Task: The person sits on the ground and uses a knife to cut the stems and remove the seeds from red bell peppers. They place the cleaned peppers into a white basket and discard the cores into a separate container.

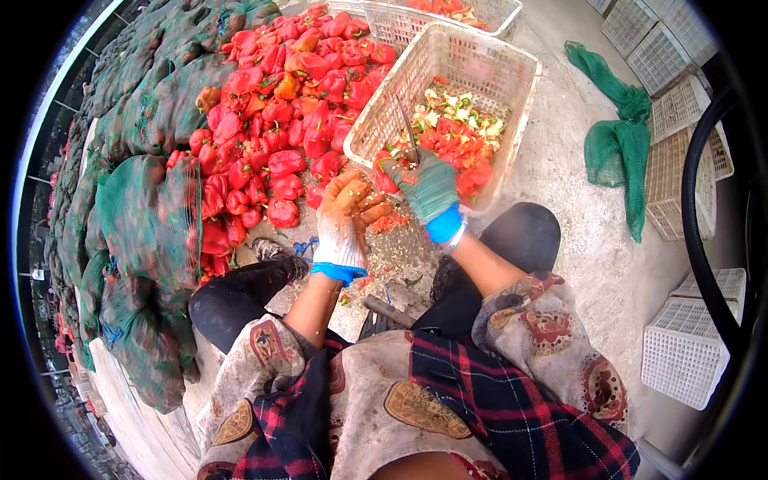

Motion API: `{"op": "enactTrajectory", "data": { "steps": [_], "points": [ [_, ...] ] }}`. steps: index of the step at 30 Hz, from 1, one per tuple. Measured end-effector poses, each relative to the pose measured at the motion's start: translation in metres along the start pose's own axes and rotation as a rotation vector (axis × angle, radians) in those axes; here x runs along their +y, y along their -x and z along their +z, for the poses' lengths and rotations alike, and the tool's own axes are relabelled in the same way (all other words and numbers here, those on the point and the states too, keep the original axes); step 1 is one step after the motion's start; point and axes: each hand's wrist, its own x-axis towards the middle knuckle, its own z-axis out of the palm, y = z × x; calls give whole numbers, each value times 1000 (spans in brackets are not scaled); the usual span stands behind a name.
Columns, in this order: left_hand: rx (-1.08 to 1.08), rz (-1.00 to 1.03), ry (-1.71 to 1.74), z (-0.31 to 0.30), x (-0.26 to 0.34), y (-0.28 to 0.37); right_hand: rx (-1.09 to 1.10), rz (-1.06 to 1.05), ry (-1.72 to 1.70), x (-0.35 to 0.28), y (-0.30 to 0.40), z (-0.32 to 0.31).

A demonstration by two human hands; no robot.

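Observation:
My right hand [427, 187], in a green-coated glove with a blue cuff, is shut on a knife whose thin dark blade [405, 123] points up and away from me. A red bell pepper [383, 173] lies against that hand's fingers; whether they grip it is unclear. To its left is my left hand [345, 213], in a white knit glove with orange-stained fingertips. Its fingers are loosely bent and apart, with nothing visible in them. Just beyond, a white plastic crate [507, 51] contains red pepper pieces [459, 147] and pale seedy cores [462, 111].
Whole red bell peppers [288, 114] form a heap at left front. Stuffed green mesh sacks [150, 216] are piled beside it. Another crate [390, 27] stands behind. At right lie green netting [618, 144] and several crates [684, 354]. Seeds and scraps [387, 258] litter the concrete floor.

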Motion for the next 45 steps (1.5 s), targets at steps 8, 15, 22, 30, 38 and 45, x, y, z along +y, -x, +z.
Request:
{"op": "enactTrajectory", "data": {
  "steps": [8, 15, 22, 30, 38, 45],
  "points": [
    [6, 199, -269, 23, 3, -2, -175, -84, -28, -5, 2, -6],
    [-1, 252, -249, 30, -10, -9, -130, 92, -216, 10, 1, 10],
    [23, 140, -279, 28, -10, -24, -199, 368, -548, 18, -3, 4],
    [-246, -203, 104, -6, -5, -51, -225, 801, -1063, 2, -4, -3],
    [147, 75, -285, 17, -36, -42, -38, 265, -174, 67, -13, 37],
    [10, 142, -328, 16, -19, -41, -212, 507, -614, 17, -7, 9]
  ]
}}
